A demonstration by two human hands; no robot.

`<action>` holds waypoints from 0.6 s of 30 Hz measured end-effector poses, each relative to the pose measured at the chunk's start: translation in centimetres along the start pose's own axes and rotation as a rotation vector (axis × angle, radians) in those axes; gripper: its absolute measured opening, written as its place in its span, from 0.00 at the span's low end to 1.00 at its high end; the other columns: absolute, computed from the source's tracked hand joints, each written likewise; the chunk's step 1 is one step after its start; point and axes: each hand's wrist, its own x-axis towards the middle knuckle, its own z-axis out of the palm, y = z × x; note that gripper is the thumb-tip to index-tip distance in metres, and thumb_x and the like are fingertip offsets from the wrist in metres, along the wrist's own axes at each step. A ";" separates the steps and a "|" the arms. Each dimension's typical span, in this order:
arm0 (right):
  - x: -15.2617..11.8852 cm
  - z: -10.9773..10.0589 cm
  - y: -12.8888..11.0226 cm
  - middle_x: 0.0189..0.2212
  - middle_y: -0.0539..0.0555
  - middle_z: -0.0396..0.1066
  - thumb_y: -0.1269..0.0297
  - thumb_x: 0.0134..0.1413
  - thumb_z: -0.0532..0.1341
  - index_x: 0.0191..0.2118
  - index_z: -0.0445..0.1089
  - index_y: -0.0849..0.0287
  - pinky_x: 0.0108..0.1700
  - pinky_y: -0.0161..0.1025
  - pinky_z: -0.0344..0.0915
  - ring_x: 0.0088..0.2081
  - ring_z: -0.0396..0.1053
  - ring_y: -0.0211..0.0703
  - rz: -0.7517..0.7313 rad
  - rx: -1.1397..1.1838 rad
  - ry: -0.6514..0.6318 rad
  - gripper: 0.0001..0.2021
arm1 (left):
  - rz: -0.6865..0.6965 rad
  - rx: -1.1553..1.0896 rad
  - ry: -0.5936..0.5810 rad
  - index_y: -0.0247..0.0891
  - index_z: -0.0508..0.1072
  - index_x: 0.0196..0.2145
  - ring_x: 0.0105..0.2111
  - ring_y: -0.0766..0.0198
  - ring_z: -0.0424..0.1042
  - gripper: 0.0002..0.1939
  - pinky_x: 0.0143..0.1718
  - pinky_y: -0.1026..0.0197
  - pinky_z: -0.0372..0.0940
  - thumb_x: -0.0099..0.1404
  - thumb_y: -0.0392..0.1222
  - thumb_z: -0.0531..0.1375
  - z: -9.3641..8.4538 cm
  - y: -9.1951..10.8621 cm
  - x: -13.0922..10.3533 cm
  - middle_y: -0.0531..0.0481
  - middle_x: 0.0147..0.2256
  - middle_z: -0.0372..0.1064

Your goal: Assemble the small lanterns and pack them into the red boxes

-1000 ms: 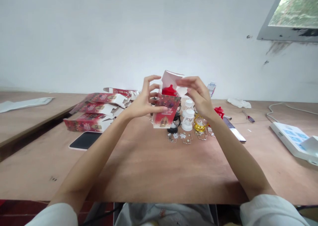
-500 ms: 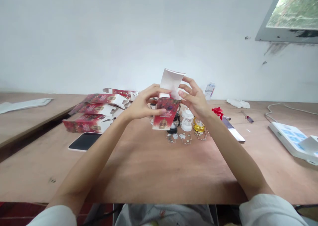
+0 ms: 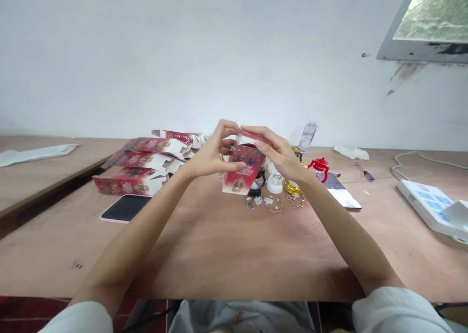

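Held up over the table is a red printed cardboard box [image 3: 243,172], standing tilted, with its top flap folded over. My left hand [image 3: 219,150] grips the box from the left, thumb across its front face and fingers near the top. Over the top edge lies my right hand [image 3: 276,150], its fingers pressing the flap, thumb at the front corner. Just behind and right of the box are small lanterns: a black one [image 3: 257,184], a white one [image 3: 275,182] and a gold one [image 3: 292,186]. The box and hands partly hide them.
Several red boxes [image 3: 135,162] lie stacked at the left, beside a phone [image 3: 126,208]. On the right are a red lantern [image 3: 321,167], another phone [image 3: 341,194], a screwdriver [image 3: 367,175], a bottle [image 3: 307,135] and a white power strip [image 3: 431,206]. Metal handles [image 3: 272,204] lie before the lanterns.
The box's upright white flap has been folded down onto the top. My right hand has moved left and lower, over the box top; my left fingers have shifted up along the edge.
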 end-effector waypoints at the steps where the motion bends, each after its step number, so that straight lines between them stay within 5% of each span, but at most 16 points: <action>1: 0.0 0.0 0.1 0.58 0.50 0.62 0.56 0.65 0.49 0.57 0.62 0.46 0.61 0.48 0.59 0.60 0.59 0.44 -0.011 -0.028 0.011 0.17 | -0.009 -0.029 0.009 0.47 0.53 0.52 0.40 0.62 0.70 0.35 0.37 0.61 0.70 0.51 0.43 0.68 0.0 0.0 0.0 0.45 0.51 0.59; 7: -0.1 -0.2 -0.2 0.62 0.46 0.56 0.54 0.63 0.53 0.59 0.59 0.39 0.65 0.53 0.49 0.65 0.50 0.45 -0.027 -0.287 -0.112 0.20 | -0.025 -0.075 0.009 0.51 0.44 0.59 0.42 0.60 0.71 0.47 0.38 0.60 0.70 0.50 0.45 0.69 -0.1 -0.2 0.0 0.40 0.56 0.57; 12: -0.2 -0.4 -0.2 0.61 0.52 0.57 0.55 0.62 0.55 0.60 0.59 0.42 0.62 0.51 0.56 0.62 0.55 0.47 0.012 -0.397 -0.141 0.22 | -0.036 -0.026 -0.027 0.53 0.45 0.60 0.49 0.56 0.69 0.47 0.45 0.55 0.70 0.51 0.47 0.69 -0.7 -0.5 0.0 0.41 0.61 0.53; 15: 1.1 -1.3 0.9 0.57 0.54 0.61 0.52 0.61 0.55 0.59 0.62 0.44 0.59 0.51 0.60 0.59 0.60 0.48 -0.047 -0.478 -0.020 0.21 | -0.041 0.062 -0.027 0.51 0.53 0.58 0.56 0.51 0.63 0.44 0.53 0.48 0.65 0.49 0.50 0.70 -2.5 -0.3 0.1 0.43 0.62 0.50; 18: 4.8 -3.0 3.3 0.54 0.57 0.61 0.51 0.58 0.57 0.62 0.56 0.46 0.58 0.54 0.61 0.57 0.60 0.53 -0.073 -0.573 0.218 0.27 | 0.012 0.170 0.206 0.46 0.60 0.53 0.58 0.50 0.60 0.37 0.57 0.45 0.61 0.49 0.55 0.69 -5.9 0.4 -0.1 0.45 0.61 0.54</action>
